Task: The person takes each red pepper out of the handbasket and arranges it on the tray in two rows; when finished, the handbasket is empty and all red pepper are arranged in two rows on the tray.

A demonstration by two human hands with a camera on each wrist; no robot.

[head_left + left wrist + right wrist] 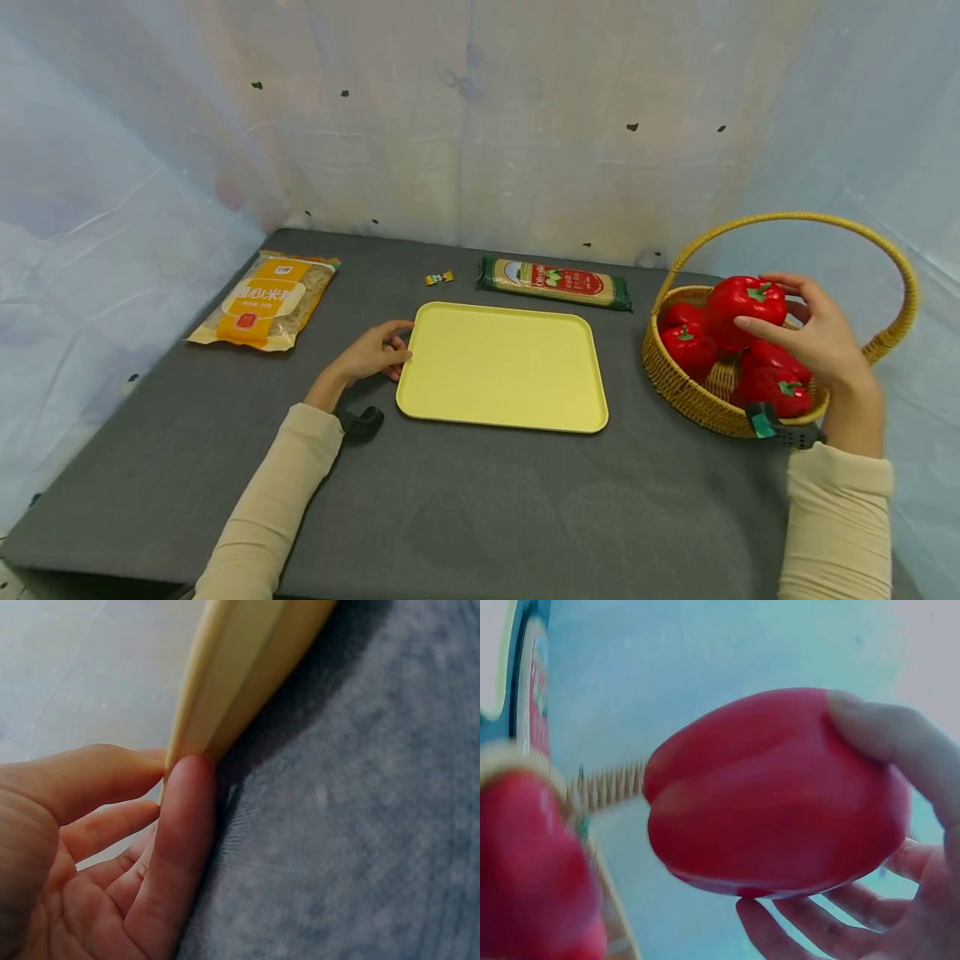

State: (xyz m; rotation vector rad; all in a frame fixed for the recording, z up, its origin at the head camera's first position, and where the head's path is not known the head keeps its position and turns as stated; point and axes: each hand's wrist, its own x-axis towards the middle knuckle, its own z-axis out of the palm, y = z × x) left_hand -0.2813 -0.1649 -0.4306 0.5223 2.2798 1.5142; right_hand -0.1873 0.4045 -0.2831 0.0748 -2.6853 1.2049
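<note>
With its thumb and fingers, my left hand (375,350) pinches the left rim of a yellow rectangular tray (502,367). In the left wrist view, the tray's edge (225,690) runs up from between the fingertips, close over the grey cloth. My right hand (813,333) grips a red bell pepper (742,312) over a yellow wicker basket (675,387). Several more red bell peppers (772,390) lie inside that basket. From the right wrist, the held pepper (772,795) shows large, the thumb on one side and fingers curled along the other.
A bag of grain (266,304) lies at the table's far left. Behind the tray are a small yellow packet (438,277) and a long green-ended pasta pack (555,282). The basket's tall arched handle (795,217) rises beside my right hand. Plastic sheeting (465,125) hangs behind the table.
</note>
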